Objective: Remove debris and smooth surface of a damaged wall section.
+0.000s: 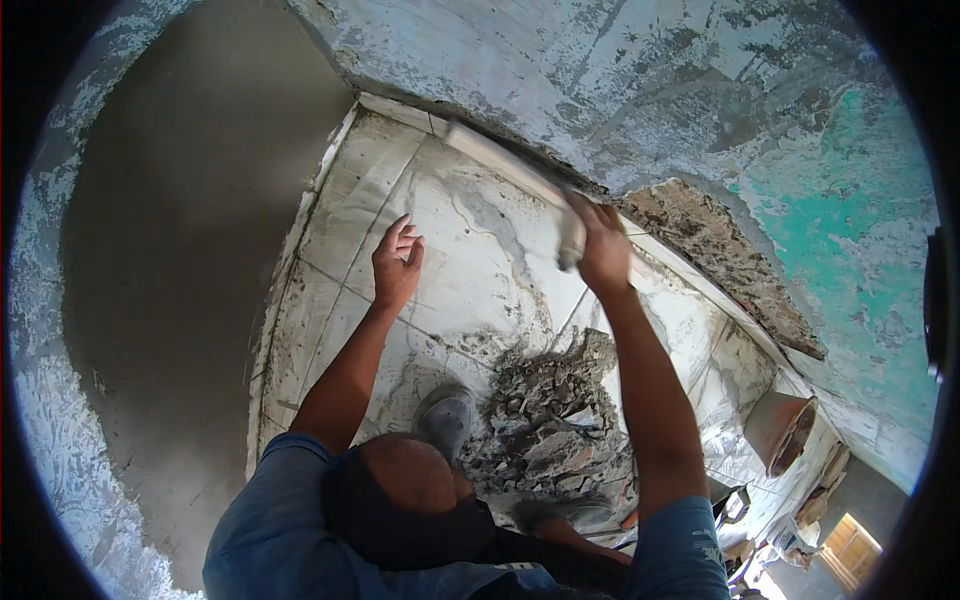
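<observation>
My right hand (606, 250) is closed round the handle of a long, pale float (505, 168), blurred by motion. The float's blade slants up and left beside the foot of the wall. My left hand (398, 265) hangs in the air over the tiled floor (370, 230); its fingers are partly bent and apart, holding nothing. In front of both hands rises a wall (600, 80) with rough grey plaster and flaking paint. Low on it, right of my right hand, a band of coarse bare masonry (715, 255) shows.
A heap of broken plaster and rubble (555, 415) lies on the tiles between my arms, beside my grey shoe (446, 415). A bucket (780, 432) lies tipped by the wall at the right. Smooth grey plaster (200, 200) covers the left wall. Loose clutter (790, 545) sits at the lower right.
</observation>
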### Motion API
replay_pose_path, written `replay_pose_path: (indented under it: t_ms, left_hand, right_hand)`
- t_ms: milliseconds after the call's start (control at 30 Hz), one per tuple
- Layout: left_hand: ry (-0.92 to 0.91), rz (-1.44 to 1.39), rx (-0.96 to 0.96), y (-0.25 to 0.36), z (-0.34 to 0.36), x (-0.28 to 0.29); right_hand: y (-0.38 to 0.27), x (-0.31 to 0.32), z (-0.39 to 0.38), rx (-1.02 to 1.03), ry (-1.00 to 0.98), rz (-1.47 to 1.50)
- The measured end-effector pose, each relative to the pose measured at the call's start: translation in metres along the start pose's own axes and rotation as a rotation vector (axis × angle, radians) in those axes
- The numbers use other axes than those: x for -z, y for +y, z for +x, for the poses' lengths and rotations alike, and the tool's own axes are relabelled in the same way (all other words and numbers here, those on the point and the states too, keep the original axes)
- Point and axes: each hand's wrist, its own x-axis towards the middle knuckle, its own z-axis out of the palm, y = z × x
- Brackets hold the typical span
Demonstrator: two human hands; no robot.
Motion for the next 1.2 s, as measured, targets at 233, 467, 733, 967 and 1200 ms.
replay_pose_path:
  t_ms: [233, 467, 733, 967, 1200]
  left_hand:
    - [0.046, -0.033, -0.011, 0.009, 0.01, 0.014]
    - [0.095, -0.066, -0.027, 0.006, 0.01, 0.018]
    - [0.044, -0.129, -0.041, 0.026, 0.011, 0.0]
    - [0.102, -0.139, -0.025, 0.024, 0.013, 0.018]
    - [-0.042, 0.079, -0.306, 0.041, 0.025, -0.008]
  right_hand:
    - [-0.02, -0.014, 0.007, 0.021, 0.092, 0.215]
    - [0.041, 0.06, -0.065, 0.008, 0.381, 0.15]
    - [-0.055, -0.005, 0.035, -0.043, 0.095, 0.277]
    - [-0.015, 0.025, -0.01, -0.197, 0.225, 0.552]
    - [0.071, 0.124, -0.174, -0.126, 0.336, -0.213]
